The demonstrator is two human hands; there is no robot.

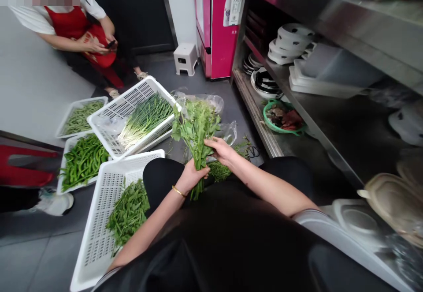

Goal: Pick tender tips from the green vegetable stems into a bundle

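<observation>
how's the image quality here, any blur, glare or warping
Head view: wide-angle warping bends the steel shelf and the white basket at the edges; the lower right corner is smeared and soft, and a pixelated block covers the top left corner. Lighting is even, with mild sheen on the shelf and floor. The left hand, right hand and leafy bunch are sharp.

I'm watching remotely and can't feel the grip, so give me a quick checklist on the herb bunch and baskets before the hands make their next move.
1. Left hand closed round the stems of the herb bunch: ok.
2. Right hand on the bunch higher up: ok, fingers touching stems.
3. Bunch upright, leaves up: ok.
4. Near basket has bare room beside its greens: ok.
5. Scallion basket sits level: not ok, tilted on a neighbour.
6. Loose stems on the floor under the bunch: cannot tell.
</observation>
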